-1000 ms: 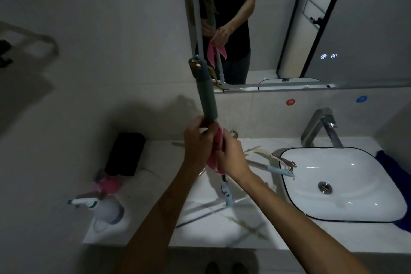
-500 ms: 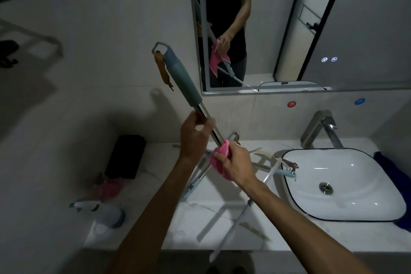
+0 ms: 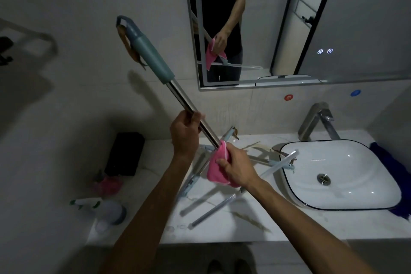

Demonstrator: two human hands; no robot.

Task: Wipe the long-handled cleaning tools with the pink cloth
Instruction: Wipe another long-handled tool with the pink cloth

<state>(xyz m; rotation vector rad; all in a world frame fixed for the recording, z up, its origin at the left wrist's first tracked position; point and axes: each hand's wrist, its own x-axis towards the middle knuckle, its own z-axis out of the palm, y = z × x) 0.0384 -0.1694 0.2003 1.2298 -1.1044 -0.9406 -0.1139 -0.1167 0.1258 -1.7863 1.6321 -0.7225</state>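
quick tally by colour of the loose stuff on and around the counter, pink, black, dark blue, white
Pink: 2, the pink cloth gripped by the right hand, and a blurred pink item at the counter's left
Black: 1, a black box
Dark blue: 1, a dark blue cloth beside the sink
White: 1, a spray bottle
Total: 5

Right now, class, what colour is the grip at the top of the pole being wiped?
Teal, or muted blue-green: the grip shows best in the head view.
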